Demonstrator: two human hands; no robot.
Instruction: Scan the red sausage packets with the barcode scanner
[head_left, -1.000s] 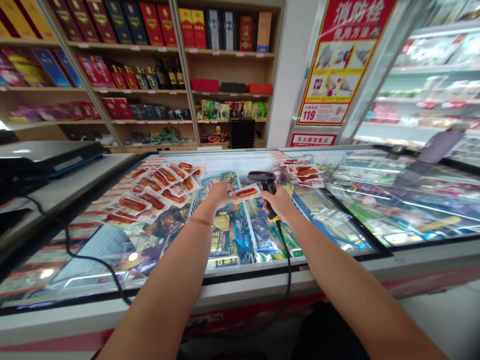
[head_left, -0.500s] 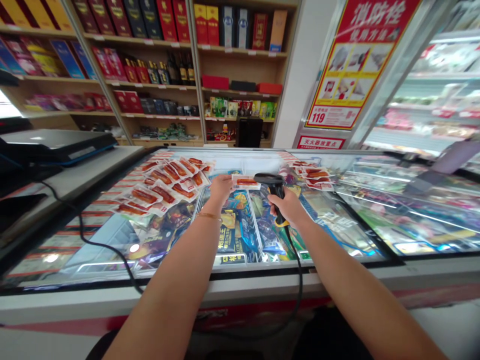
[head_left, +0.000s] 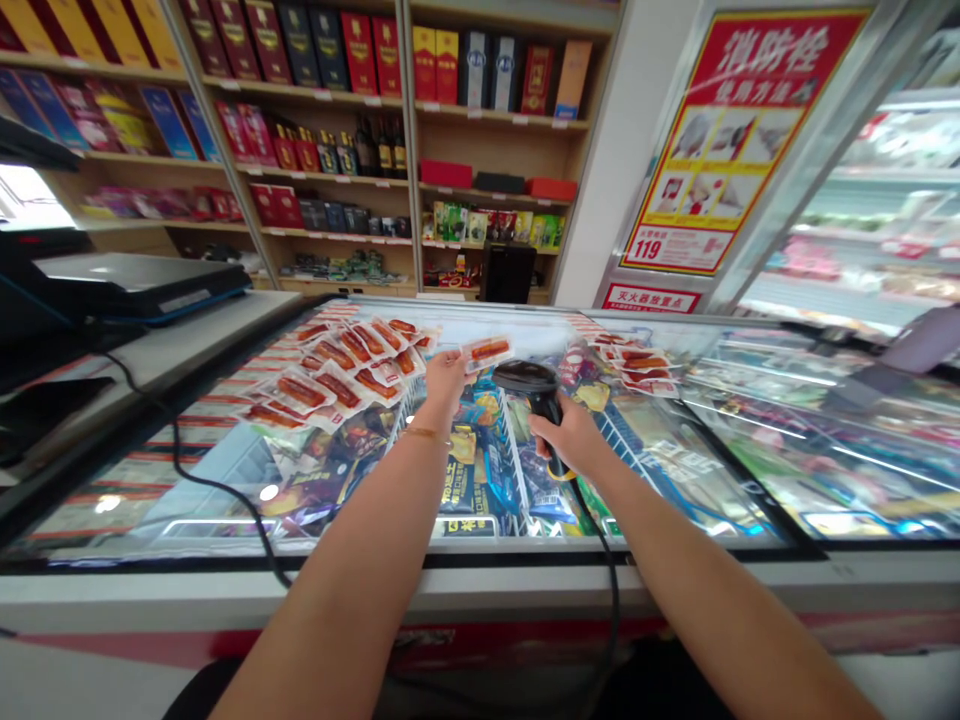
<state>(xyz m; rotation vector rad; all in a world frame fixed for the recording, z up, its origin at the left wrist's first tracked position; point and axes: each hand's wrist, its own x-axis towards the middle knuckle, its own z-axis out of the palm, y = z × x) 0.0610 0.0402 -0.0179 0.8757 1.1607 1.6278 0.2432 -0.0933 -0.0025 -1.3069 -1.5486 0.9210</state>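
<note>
My left hand pinches the left end of a clear packet of sausage, held above the freezer's glass top. In my right hand is a black barcode scanner, gripped by its handle, with its head pointing left just below and beside the packet. The scanner and packet look slightly apart. To the left, a spread of similar sausage packets lies overlapping on the glass. A smaller pile of such packets lies to the right. My fingertips behind the packet are partly hidden.
The chest freezer's glass lid shows bagged goods in wire baskets underneath. A black cable hangs from the scanner over the front edge. A scale stands on the left counter. Shelves of boxes and a red poster are behind.
The packet has tilted and risen slightly, its right end higher. The scanner's head has moved down and left, away from in front of the packet. The whole view has shifted a little.
</note>
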